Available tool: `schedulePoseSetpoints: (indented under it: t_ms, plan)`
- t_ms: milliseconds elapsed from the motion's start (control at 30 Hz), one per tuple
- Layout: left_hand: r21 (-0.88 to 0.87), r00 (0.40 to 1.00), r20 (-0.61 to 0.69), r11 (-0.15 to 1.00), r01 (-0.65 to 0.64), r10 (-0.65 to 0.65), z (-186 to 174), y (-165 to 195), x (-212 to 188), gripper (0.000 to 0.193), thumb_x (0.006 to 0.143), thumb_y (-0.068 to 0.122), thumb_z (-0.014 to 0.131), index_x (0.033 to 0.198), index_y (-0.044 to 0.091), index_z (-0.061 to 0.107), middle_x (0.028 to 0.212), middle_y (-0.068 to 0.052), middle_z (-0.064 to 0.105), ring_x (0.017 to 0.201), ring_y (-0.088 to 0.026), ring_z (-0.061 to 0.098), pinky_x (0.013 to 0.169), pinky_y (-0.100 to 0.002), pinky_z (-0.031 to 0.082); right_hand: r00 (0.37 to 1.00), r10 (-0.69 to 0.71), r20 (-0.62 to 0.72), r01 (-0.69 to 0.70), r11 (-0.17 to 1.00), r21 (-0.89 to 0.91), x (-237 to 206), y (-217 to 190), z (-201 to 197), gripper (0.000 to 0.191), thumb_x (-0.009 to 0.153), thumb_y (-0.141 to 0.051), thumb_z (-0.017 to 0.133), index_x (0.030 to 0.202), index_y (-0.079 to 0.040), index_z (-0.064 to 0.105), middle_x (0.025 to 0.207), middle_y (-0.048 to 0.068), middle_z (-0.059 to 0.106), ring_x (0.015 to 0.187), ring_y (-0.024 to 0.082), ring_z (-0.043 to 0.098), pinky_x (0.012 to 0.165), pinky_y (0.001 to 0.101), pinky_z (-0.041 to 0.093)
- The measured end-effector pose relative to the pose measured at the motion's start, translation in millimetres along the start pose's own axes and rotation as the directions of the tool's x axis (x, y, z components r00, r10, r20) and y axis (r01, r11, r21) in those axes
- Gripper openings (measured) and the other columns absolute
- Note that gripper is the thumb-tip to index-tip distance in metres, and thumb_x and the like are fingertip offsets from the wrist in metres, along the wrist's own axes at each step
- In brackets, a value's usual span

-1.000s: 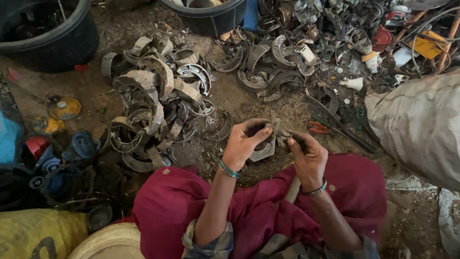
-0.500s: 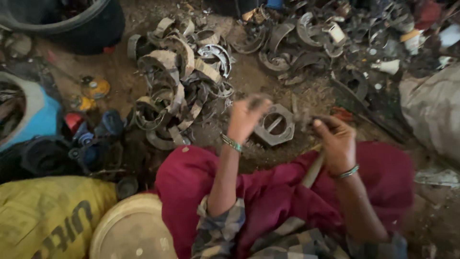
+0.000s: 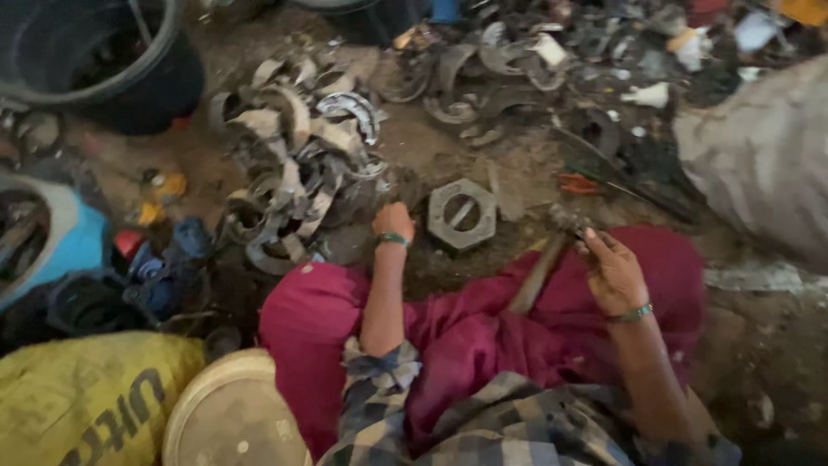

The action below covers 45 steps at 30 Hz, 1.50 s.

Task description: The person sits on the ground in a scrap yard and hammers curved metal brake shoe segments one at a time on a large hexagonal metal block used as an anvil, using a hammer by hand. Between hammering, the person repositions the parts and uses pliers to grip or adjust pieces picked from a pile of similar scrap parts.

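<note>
On the dirt floor [image 3: 483,164], a person is sitting cross-legged in red cloth, working close to the ground. Beside the left knee a heap of curved metal scraps [image 3: 297,173] is lying within reach. Directly ahead, a hexagonal metal piece [image 3: 463,214] is resting flat on the ground. The right hand [image 3: 614,272] is gripping a wooden-handled hammer [image 3: 542,267], head forward. The left hand [image 3: 392,221] is reaching toward the scraps; its grasp is hidden.
</note>
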<state>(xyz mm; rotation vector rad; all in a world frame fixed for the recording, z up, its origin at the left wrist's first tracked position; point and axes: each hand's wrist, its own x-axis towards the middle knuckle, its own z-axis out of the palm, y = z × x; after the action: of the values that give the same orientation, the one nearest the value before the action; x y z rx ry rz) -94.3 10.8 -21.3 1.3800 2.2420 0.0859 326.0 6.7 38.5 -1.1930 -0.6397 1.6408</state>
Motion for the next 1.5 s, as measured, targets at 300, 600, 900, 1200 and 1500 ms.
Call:
schedulePoseSetpoints:
  t_ms: [300,600,900,1200,1500]
  plan:
    - [-0.049,0.890,-0.348,0.942,-0.332,0.295,2.9,17.7,-46.5,0.033,0.074,0.026,0.083,0.101,0.008,0.075,0.103,-0.021,0.066,0.095,-0.043,0.066,0.079,-0.052,0.054,0.996,-0.041,0.077,0.036,0.997,0.062,-2.1,2.2,2.8,0.011,0.101,-0.011,0.068,0.108,-0.003,0.071,0.097,0.003,0.073,0.081,0.011,0.068,0.075,0.0226,0.055]
    - [-0.693,0.737,-0.342,0.373,-0.617,0.583,19.2,82.6,-122.9,0.055,0.084,0.029,0.083,0.125,-0.002,0.064,0.124,-0.022,0.069,0.113,-0.032,0.068,0.094,-0.040,0.054,0.981,-0.137,0.140,0.171,0.948,-0.267,-19.4,25.9,34.6,0.015,0.098,-0.009,0.068,0.110,0.000,0.071,0.099,0.005,0.075,0.084,0.012,0.070,0.077,0.0248,0.057]
    - [-0.533,0.783,-0.425,0.574,-0.622,0.454,27.7,93.5,-144.3,0.024,0.085,0.017,0.081,0.102,0.003,0.074,0.096,-0.018,0.076,0.090,-0.036,0.075,0.077,-0.040,0.059,0.979,0.011,0.205,0.058,0.943,-0.327,-35.0,66.8,61.7,0.031,0.095,-0.008,0.071,0.122,0.004,0.063,0.095,0.010,0.072,0.083,0.018,0.069,0.074,0.0314,0.058]
    - [-0.475,0.693,-0.543,0.508,-0.719,0.474,36.5,98.6,-146.6,0.022,0.087,0.013,0.078,0.105,0.004,0.072,0.101,-0.017,0.074,0.094,-0.035,0.073,0.083,-0.041,0.058,0.907,0.233,0.349,-0.129,0.946,-0.298,-21.1,61.2,48.0,0.048,0.097,-0.017,0.065,0.142,0.000,0.056,0.125,0.006,0.070,0.103,0.016,0.069,0.085,0.0314,0.060]
    - [-0.507,0.751,-0.457,0.554,-0.661,0.477,24.5,88.1,-136.4,0.023,0.084,0.021,0.081,0.099,0.005,0.075,0.096,-0.015,0.076,0.090,-0.033,0.075,0.081,-0.041,0.059,0.940,0.056,0.337,0.049,0.955,-0.294,-13.8,51.7,49.7,0.046,0.095,-0.008,0.071,0.138,0.005,0.058,0.115,0.011,0.071,0.097,0.019,0.069,0.085,0.0360,0.058]
